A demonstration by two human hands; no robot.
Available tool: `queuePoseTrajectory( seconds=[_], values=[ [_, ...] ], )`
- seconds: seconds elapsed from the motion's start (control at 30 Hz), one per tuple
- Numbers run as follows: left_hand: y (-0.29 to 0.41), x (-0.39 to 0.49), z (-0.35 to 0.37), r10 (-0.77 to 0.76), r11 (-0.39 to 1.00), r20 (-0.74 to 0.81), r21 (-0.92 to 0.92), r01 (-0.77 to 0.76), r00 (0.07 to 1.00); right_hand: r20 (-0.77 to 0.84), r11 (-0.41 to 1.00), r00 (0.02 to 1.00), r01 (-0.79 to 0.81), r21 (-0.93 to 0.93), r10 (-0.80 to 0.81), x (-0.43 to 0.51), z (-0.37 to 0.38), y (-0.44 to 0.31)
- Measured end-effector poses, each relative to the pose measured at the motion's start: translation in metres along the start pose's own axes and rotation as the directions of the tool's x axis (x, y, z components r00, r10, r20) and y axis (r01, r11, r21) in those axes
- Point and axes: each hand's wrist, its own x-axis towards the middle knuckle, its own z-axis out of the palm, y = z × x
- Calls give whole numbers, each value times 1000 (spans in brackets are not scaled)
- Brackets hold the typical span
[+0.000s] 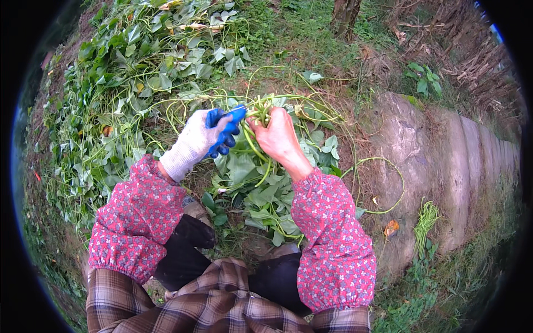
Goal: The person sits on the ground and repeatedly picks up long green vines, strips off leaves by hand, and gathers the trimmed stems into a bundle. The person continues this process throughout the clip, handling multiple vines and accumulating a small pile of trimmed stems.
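Note:
My right hand point(277, 135), bare, grips a bundle of green leaf stalks point(261, 109) in its fist, the pale cut ends bunched at the top. Below the fist hang heart-shaped green leaves point(239, 166) on longer stalks, probably sweet potato vine. My left hand point(210, 131) wears a white knit glove with blue-coated fingers. Its fingers are curled, and the thumb and forefinger reach the left side of the bundle. Whether a stalk is pinched between them is hidden. Thin vines point(208, 98) trail past both hands.
A large heap of leafy vines point(120, 91) covers the ground on the left. To the right a looped vine point(403, 183) lies near a weathered stone-like slab point(408, 137). A tied-looking bunch of green stalks point(425, 224) rests on it. A trunk point(345, 18) stands at the back.

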Motion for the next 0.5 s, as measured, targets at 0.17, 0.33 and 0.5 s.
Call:
queuePoseTrajectory(
  seconds=[0.17,0.33,0.5],
  values=[
    [2,-10,13,-27,970,77,-240,45,997,-40,980,979,197,-43,-198,-1,2,8],
    [11,-13,3,-157,937,186,-284,206,970,15,848,916,377,-372,-400,13,-21,73],
    [13,-15,-20,-108,820,228,-530,217,968,-29,891,998,-69,-448,63,8,-62,122]
  ],
)
